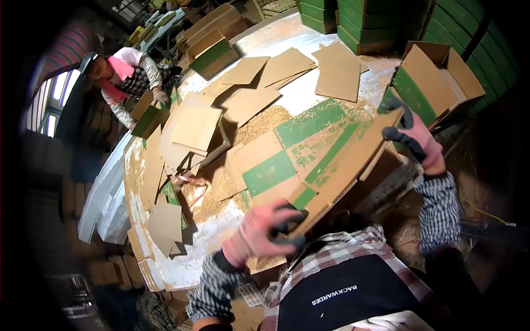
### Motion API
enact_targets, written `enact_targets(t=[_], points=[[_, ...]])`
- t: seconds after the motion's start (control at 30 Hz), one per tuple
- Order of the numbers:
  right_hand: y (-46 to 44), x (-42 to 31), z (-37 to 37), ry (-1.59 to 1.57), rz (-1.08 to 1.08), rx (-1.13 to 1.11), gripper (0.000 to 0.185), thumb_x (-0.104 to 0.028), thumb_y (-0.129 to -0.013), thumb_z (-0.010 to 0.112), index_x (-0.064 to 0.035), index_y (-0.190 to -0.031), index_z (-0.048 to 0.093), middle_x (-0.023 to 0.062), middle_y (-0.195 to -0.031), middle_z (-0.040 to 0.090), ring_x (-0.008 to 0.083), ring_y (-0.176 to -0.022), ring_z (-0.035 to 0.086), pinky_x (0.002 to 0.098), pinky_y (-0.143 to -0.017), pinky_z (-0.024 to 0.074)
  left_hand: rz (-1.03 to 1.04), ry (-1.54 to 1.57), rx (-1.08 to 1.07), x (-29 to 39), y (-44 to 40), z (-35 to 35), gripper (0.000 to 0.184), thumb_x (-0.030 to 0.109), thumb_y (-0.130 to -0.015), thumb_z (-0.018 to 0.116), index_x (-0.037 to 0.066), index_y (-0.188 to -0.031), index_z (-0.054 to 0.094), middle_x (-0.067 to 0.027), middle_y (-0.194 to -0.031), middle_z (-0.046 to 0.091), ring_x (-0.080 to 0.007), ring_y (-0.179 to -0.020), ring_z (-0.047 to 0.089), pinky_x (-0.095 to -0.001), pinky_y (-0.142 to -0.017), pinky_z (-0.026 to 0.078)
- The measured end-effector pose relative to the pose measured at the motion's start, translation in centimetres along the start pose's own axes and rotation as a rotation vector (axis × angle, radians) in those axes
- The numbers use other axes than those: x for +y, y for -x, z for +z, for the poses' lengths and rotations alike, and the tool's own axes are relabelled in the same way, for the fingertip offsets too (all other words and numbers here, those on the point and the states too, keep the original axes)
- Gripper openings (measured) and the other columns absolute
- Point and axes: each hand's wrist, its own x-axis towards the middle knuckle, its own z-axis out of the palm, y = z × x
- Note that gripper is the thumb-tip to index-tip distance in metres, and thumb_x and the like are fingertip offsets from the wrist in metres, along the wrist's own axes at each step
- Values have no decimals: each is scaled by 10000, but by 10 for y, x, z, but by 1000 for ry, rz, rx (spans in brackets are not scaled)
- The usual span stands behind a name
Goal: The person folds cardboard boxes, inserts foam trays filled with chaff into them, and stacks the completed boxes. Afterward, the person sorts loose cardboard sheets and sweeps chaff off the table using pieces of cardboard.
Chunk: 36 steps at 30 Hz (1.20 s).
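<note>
A large unfolded cardboard box (314,154), brown with green printed panels, lies over the near part of the table, its near edge sticking out towards my body. My left hand (268,229), in a pink glove with dark fingertips, is closed round the near left corner of that cardboard. At the right corner, my right hand (413,132), gloved the same way, grips the edge with thumb and fingers on either side. Sawdust (265,122) is scattered beside the cardboard and dusts its green panels.
Loose cardboard sheets (338,71) lie about the white-topped table (196,270). Open boxes stand at the right (436,83) and the back (212,55), with stacked green boxes (364,25) behind. Across at the left, a co-worker (132,71) handles a green-sided box (148,118).
</note>
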Motion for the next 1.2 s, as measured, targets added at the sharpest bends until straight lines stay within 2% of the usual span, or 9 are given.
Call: enact_targets(t=[0.07,0.23,0.33,0.53,0.73,0.93,1.0,1.1,1.2], points=[[-25,-1,35,-411,-66,-30,534,-140,-800,724,-38,-1279,510,75,-1199,548,185,-1124,532,296,-904,479,-234,818,407,-60,26,-7,420,132,-789,714,-3,-1171,606,-56,-935,649,-147,-874,622,-270,-745,490],[-67,-33,94,-484,-63,-124,701,-288,-802,695,-44,-1383,388,168,-1288,510,239,-1170,519,351,-1023,396,-16,108,829,-25,4,-21,355,114,-839,647,59,-1185,595,-69,-951,617,-174,-796,578,-286,-703,460],[-60,-54,175,484,-530,329,828,-396,-758,716,-51,-1417,352,209,-1437,319,379,-1361,277,492,-1109,242,-175,-870,-39,-76,-2,14,478,191,-720,678,226,-1193,622,-106,-1341,508,-374,-1239,437,-502,-993,367],[-77,-38,187,1056,-663,234,683,-397,-685,736,-205,-1299,508,101,-1362,394,304,-1294,340,622,-1036,209,-215,86,233,-80,50,-6,898,355,-737,767,124,-1476,312,-236,-1513,232,-377,-1425,154,-462,-1151,156],[14,-62,154,1185,-587,-434,1110,-647,-548,727,-19,-1395,380,230,-1401,376,381,-1321,340,574,-1119,146,-373,619,866,-131,30,36,702,464,-906,561,9,-1404,368,-109,-1255,530,-183,-1114,527,-311,-945,440],[40,-14,118,666,-498,-111,1127,-552,-583,785,11,-1434,304,245,-1499,256,384,-1391,264,519,-1144,169,-141,372,1152,-117,8,55,451,134,-973,452,-4,-1398,386,-129,-1372,473,-197,-1219,479,-329,-1006,411],[59,22,158,-97,-215,-48,1097,-491,-629,796,25,-1446,276,228,-1513,251,339,-1393,277,456,-1153,193,97,532,1325,-56,-12,-3,492,-8,-921,513,-31,-1395,384,-133,-1376,482,-202,-1224,491,-330,-1004,416],[72,39,175,-903,179,-190,628,-306,-955,496,21,-1448,285,118,-1461,375,237,-1323,389,354,-1091,327,152,55,768,-22,-12,-39,532,-1,-770,630,84,-1289,552,-106,-1176,625,-231,-1000,630,-321,-889,504],[30,17,148,-788,-18,-80,537,-157,-953,504,-8,-1444,343,91,-1442,426,201,-1298,432,314,-1093,325,-54,-496,220,-22,-39,6,548,27,-643,664,176,-1170,646,-101,-1144,633,-294,-1001,620,-358,-846,521]])
